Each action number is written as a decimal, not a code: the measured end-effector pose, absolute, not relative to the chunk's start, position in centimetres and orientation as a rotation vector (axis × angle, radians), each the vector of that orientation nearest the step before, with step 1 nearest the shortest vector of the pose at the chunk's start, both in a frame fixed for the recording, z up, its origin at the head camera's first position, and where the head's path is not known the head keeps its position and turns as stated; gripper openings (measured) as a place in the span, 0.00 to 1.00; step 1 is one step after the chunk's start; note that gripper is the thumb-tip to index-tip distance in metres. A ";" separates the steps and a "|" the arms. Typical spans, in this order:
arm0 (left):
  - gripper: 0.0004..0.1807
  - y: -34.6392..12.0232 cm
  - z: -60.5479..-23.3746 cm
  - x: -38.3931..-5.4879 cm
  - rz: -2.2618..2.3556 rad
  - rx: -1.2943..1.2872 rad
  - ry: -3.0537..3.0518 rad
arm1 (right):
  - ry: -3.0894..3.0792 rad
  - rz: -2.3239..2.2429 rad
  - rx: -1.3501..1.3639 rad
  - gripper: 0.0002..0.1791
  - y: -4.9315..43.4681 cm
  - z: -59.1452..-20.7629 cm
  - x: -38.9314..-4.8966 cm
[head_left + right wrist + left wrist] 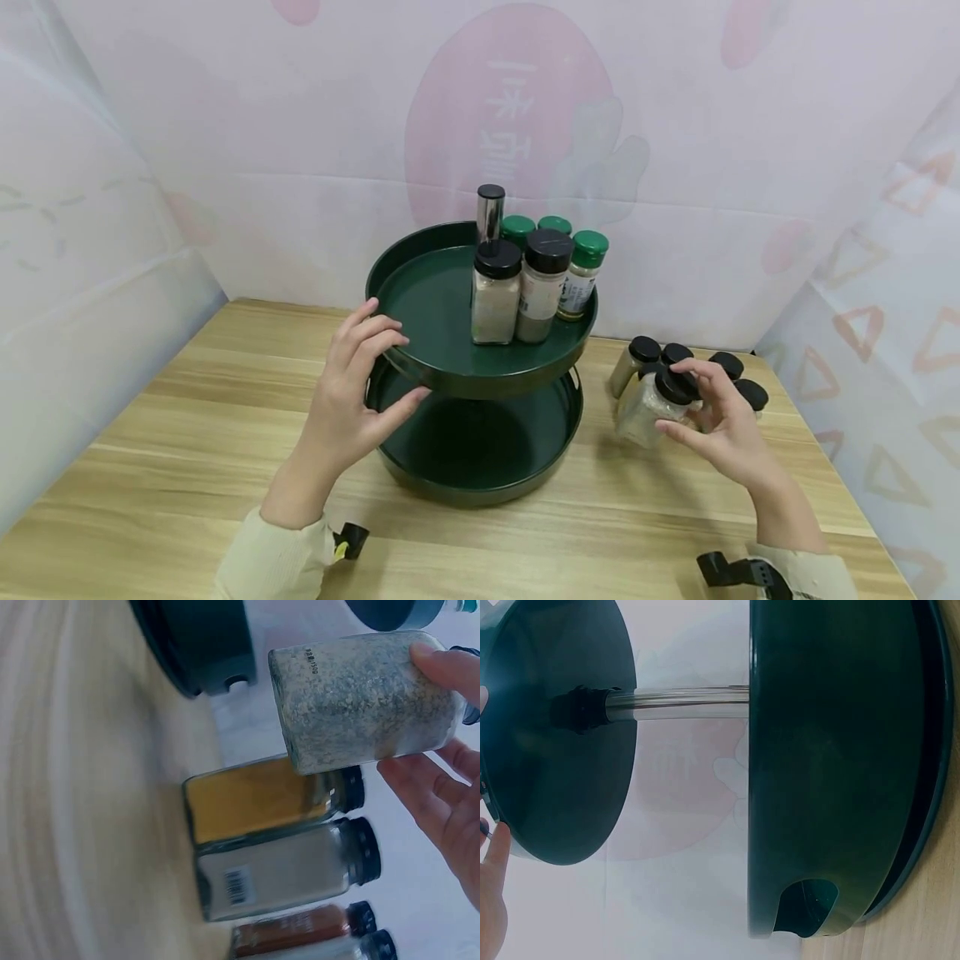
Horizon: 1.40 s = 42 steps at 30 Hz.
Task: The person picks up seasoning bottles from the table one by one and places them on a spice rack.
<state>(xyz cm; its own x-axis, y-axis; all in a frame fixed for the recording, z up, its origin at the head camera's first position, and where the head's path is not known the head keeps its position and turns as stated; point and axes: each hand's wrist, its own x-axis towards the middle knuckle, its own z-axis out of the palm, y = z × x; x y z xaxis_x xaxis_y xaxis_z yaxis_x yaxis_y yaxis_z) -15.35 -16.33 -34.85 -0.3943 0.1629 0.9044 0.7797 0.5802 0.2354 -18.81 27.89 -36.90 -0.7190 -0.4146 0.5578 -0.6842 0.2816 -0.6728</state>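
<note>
A two-tier dark green round tray (431,296) stands on the table. My left hand (352,392) grips the left front rim of its upper tier, fingers over the edge and thumb lower down on the outer wall. In my right hand (723,429) is a clear spice jar (360,705) with a black lid, tilted and raised above the table, filled with pale speckled seasoning. The thumb and fingers pinch it near the lid. Several jars share the upper tier, among them a square black-lidded jar (496,304), a round black-lidded jar (538,304) and a green-capped jar (581,279).
Behind my right hand, more black-lidded jars stand on the table, including a yellow-filled jar (259,799) and a grey-filled jar (277,866). The lower tier (480,492) sits under the upper one, joined by a clear post (679,703). A printed cloth (300,167) hangs behind.
</note>
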 end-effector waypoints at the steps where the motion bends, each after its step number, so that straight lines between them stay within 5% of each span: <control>1: 0.30 -16.3 -34.8 -15.4 -0.834 -0.763 -1.883 | -2.280 1.408 1.009 0.44 27.8 -36.6 -18.8; 20: 0.30 -16.5 -34.9 -15.3 -0.828 -0.772 -1.876 | -1.878 1.651 1.403 0.40 24.8 -28.9 -19.2; 42: 0.29 -16.4 -34.9 -15.4 -0.841 -0.777 -1.875 | -1.709 1.644 1.535 0.40 19.3 -22.6 -20.2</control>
